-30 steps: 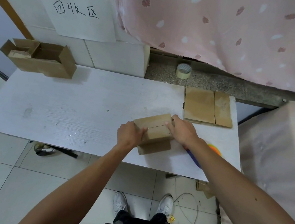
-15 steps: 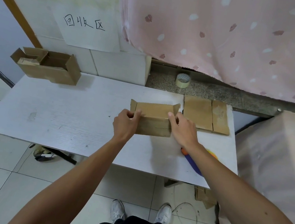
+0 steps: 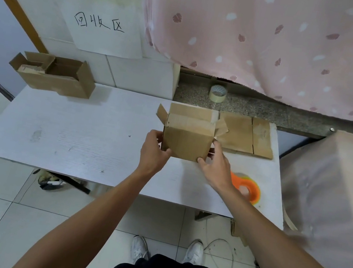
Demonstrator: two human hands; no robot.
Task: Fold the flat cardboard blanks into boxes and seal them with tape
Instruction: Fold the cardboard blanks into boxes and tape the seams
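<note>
Box [image 3: 187, 140] at frame centre over the worktop [image 3: 77, 136], end flaps splayed. My left hand [image 3: 154, 151] and right hand [image 3: 217, 164] each curl round a lower side edge. Judgement: keep walls square, tuck short flaps first, then reach for the orange tape [image 3: 244, 187] right of centre.

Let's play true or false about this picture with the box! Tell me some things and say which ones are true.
1. The left hand and right hand both hold the box. True.
2. The box is taped shut. False: its flaps stick out, open.
3. The tape roll lies inside the box. False: it sits on the ledge behind.
4. Flat blanks lie right of the box. True.
</note>
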